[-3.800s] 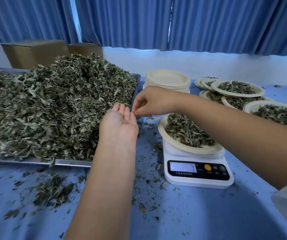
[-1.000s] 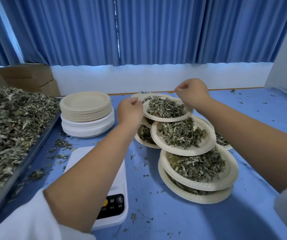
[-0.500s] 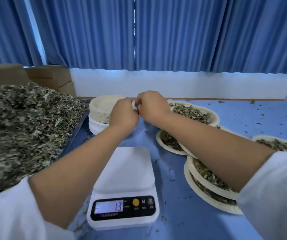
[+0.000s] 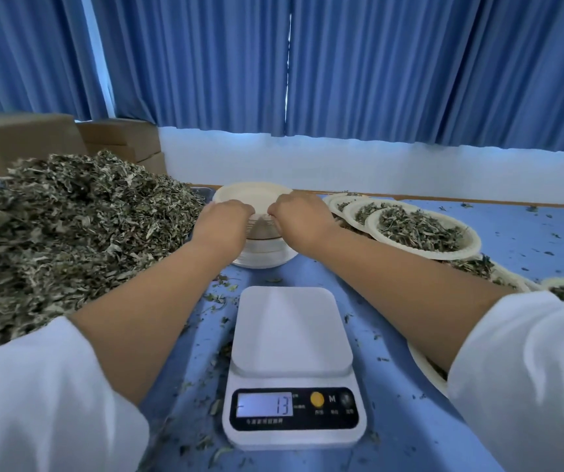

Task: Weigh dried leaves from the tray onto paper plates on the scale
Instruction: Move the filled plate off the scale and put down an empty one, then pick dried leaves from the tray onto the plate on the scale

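A white digital scale point(image 4: 292, 362) stands bare on the blue table, its display reading 13. Behind it sits a stack of empty paper plates point(image 4: 267, 247). My left hand point(image 4: 221, 224) and my right hand point(image 4: 299, 218) both pinch the near rim of the top plate point(image 4: 251, 196), which is tipped up off the stack. A large heap of dried leaves point(image 4: 69, 240) fills the tray on the left.
Several filled paper plates point(image 4: 423, 233) overlap along the right side, some hidden under my right arm. Cardboard boxes point(image 4: 18, 141) stand behind the leaf heap. Leaf crumbs lie scattered over the blue table point(image 4: 529, 233). Blue curtains hang behind.
The filled plate left the scale and joined the plates on the right. Both hands then moved to the empty stack, and its top plate now lifts at the near edge.
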Motion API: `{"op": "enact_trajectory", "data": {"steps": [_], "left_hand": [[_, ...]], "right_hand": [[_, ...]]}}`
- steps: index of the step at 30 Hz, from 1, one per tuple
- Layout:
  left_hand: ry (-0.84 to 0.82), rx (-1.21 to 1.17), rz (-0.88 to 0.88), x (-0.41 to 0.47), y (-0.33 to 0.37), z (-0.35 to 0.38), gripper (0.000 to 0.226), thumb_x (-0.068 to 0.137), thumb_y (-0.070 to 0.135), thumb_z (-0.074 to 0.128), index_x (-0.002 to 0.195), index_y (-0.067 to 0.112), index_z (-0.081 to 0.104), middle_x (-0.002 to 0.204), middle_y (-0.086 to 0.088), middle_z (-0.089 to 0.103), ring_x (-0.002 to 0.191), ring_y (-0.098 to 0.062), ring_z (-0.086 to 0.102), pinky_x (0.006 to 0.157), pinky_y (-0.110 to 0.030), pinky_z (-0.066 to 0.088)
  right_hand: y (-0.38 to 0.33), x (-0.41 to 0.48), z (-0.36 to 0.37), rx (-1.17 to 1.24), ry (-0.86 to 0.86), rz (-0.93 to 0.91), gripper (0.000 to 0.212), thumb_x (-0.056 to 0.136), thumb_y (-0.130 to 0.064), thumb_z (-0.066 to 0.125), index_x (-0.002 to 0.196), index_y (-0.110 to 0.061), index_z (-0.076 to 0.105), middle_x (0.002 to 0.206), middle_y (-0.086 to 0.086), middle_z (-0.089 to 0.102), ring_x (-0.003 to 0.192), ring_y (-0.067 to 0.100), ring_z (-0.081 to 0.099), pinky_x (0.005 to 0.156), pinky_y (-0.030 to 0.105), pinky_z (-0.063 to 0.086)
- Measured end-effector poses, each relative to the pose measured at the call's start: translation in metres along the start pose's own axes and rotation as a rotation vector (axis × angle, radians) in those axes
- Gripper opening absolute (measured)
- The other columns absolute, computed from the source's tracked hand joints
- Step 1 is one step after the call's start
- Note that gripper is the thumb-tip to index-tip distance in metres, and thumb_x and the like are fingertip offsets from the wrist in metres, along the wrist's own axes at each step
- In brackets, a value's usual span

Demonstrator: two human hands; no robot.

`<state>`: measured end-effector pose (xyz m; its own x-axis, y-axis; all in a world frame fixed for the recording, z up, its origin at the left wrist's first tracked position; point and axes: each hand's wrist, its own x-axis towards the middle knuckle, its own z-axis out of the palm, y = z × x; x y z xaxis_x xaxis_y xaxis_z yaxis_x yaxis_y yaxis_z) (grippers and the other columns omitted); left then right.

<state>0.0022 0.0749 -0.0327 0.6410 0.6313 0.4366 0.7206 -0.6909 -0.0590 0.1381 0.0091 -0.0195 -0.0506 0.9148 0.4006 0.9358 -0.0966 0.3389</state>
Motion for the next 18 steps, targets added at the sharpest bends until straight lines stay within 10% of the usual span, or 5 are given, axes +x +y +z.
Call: {"op": "enact_trajectory", "data": {"steps": [18], "left_hand": [[0.171,0.021,-0.021,0.005,0.001,-0.017,0.046,0.082,-0.004,0.049,0.125,0.014,0.053,0.116,-0.008,0.055,0.106,-0.029,0.054,0.088,-0.036,0.037]], "right_hand": [[0.008,0.001,-0.011,0.239,0.124,0.072,0.023,0.096,-0.005,0.042,0.116,-0.009,0.053,0.114,0.007,0.053,0.110,0.025,0.044,0.079,0.033,0.042]]}}
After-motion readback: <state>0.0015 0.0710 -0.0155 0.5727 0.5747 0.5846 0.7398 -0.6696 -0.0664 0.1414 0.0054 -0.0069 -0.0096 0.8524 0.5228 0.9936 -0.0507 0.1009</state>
